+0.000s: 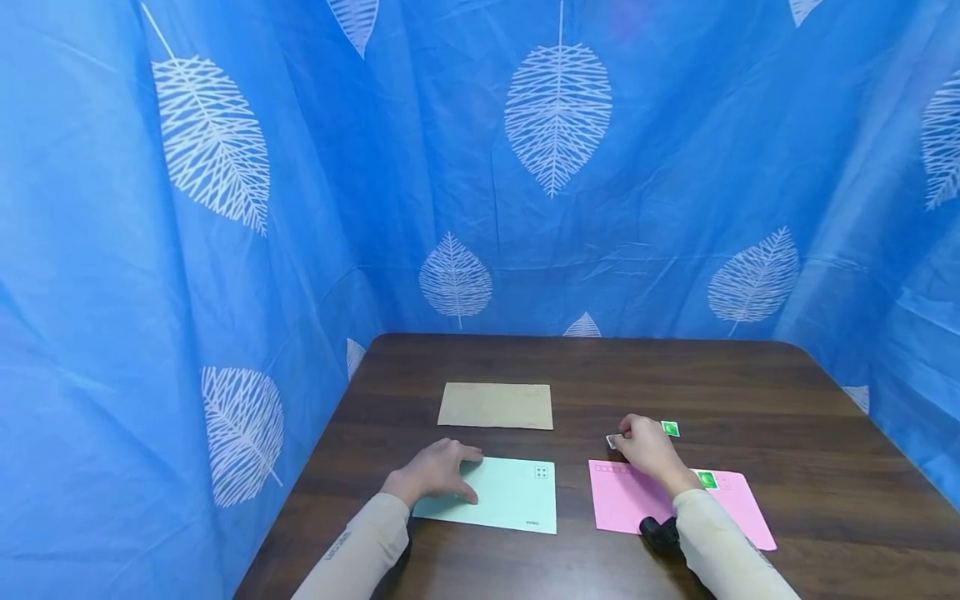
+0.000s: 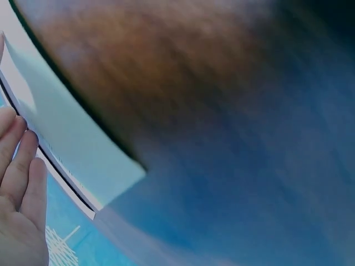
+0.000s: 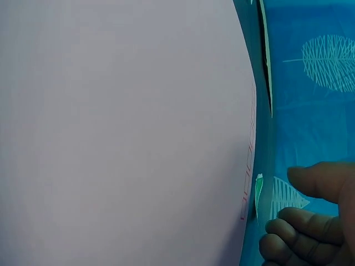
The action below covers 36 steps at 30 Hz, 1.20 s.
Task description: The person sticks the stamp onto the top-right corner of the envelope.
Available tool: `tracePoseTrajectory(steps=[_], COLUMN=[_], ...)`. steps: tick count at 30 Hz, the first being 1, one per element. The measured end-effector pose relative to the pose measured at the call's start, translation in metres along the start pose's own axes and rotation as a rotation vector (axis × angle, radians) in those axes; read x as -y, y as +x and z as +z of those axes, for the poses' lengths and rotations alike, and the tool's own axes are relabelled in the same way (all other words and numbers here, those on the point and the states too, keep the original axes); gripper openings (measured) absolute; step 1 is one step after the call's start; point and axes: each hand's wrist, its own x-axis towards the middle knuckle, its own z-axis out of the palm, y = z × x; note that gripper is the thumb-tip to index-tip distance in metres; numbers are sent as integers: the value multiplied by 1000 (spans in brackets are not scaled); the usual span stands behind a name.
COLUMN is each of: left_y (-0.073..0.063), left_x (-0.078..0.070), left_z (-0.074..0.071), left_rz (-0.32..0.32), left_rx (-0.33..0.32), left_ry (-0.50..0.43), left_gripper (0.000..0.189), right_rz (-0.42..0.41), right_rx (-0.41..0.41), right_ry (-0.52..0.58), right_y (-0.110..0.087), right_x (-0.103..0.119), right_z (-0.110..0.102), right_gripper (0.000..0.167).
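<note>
My left hand rests at the left end of a mint-green envelope, thumb and fingers spread apart. In the left wrist view its fingers lie straight along the envelope's edge. Beyond the pink envelope, my right hand has its fingertips down at a small stamp, partly covering it. The right wrist view shows a gap between thumb and loosely bent fingers, with a green-faced stamp beside them. Another green stamp lies just right of the hand.
A tan envelope lies farther back on the dark wooden table. One green stamp sits on the pink envelope's upper right part. Blue cloth with white leaf prints hangs behind and at both sides.
</note>
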Motion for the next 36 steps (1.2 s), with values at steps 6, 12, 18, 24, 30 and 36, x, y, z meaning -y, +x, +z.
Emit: tracePoseTrajectory(steps=[6,12,18,24,30,36], left_y=[-5,-7,-8,-6,-8,-10], left_x=[2,1,2,1,0,-2], left_z=[-3,-2,1,1,0,-1], left_rz=[-4,-8,-9,-10,-17,-3], left_rx=[-7,4,13,4,7,5], left_ry=[1,8,30,51,45,44], left_gripper=[64,64,64,63,61,61], right_rz=[10,67,128,152,172,180], right_rx=[-15,1,22,37,66,73], right_ry=[-12,-4,-34,-6,9,20], right_y=[1,4,2,2,0,-1], right_x=[6,9,6,4,1,0], right_z=[-2,-9,-13,-14,-13,-13], right_gripper=[24,23,23,30,48,49])
